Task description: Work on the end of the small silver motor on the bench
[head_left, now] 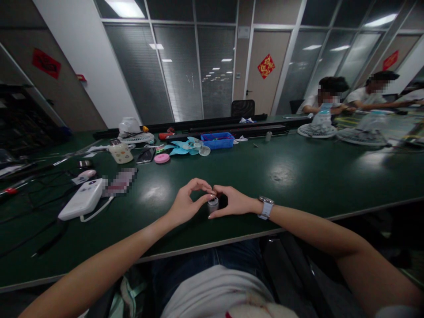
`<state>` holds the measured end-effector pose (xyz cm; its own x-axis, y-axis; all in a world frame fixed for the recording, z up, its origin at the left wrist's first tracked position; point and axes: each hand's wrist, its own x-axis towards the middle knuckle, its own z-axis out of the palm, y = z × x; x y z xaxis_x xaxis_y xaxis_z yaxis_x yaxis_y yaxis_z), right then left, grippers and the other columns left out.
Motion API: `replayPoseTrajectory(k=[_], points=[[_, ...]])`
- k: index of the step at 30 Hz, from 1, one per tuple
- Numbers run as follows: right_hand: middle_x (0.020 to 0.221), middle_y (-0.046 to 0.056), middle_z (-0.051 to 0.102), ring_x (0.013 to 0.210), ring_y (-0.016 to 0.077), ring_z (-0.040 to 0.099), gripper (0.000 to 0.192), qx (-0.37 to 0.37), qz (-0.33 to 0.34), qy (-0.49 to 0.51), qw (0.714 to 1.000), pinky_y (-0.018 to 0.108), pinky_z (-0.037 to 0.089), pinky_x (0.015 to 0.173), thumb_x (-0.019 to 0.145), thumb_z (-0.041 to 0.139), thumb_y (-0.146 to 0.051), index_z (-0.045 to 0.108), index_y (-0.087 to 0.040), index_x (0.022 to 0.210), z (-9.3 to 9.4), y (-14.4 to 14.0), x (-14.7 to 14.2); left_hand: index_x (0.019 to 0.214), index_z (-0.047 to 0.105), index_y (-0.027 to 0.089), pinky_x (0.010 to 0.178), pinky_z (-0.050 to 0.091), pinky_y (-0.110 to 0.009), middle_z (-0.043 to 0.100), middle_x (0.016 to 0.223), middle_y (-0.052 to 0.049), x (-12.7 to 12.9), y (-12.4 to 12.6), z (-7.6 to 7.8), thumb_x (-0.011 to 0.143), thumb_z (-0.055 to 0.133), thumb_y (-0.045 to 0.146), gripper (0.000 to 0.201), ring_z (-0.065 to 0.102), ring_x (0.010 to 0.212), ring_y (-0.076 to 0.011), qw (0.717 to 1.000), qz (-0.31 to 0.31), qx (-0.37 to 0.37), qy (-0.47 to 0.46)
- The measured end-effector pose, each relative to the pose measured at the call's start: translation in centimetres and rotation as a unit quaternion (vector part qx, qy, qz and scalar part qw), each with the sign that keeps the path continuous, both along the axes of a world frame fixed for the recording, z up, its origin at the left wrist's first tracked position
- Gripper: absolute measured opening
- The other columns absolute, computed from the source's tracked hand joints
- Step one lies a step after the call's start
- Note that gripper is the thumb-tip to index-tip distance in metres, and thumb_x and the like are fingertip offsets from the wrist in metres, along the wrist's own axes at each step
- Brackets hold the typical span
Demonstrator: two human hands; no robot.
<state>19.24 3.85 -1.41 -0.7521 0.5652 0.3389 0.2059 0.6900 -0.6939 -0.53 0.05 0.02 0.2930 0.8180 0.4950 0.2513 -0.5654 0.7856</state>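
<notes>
A small silver metal cylinder (pixel 213 206) stands upright on the green table near its front edge. My right hand (pixel 236 201), with a watch on the wrist, curls round it, thumb at the front and fingers behind. Over the top of the cylinder, my left hand (pixel 188 201) brings thumb and fingertips together in a pinch. The left thumb tip touches or nearly touches the cylinder's rim. Whatever lies between the left fingertips is too small to make out.
On the left lie a white power bank (pixel 82 199) with a cable, a phone (pixel 121 181) and a patterned cup (pixel 120 151). Farther back are a pink round lid (pixel 162 158), blue fan blades (pixel 187 146) and a blue basket (pixel 217 141). Other people sit at the right beside fan parts (pixel 317 130).
</notes>
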Motion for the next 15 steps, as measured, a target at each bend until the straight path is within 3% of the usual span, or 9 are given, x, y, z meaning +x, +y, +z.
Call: replayPoseTrajectory(k=[15], points=[[0.086,-0.001,0.057,0.078,0.0157,0.055,0.047,-0.012,0.014,0.008,1.0,0.027,0.046,0.069,0.066,0.08,-0.046,0.055,-0.017,0.092,0.12,-0.1,0.1,0.093,0.059,0.018,0.083,0.05,-0.031,0.068,0.092,-0.004,-0.05,-0.47,0.36,0.083,0.07,0.026,0.017,0.067,0.085,-0.0179,0.999,-0.017,0.023,0.025]])
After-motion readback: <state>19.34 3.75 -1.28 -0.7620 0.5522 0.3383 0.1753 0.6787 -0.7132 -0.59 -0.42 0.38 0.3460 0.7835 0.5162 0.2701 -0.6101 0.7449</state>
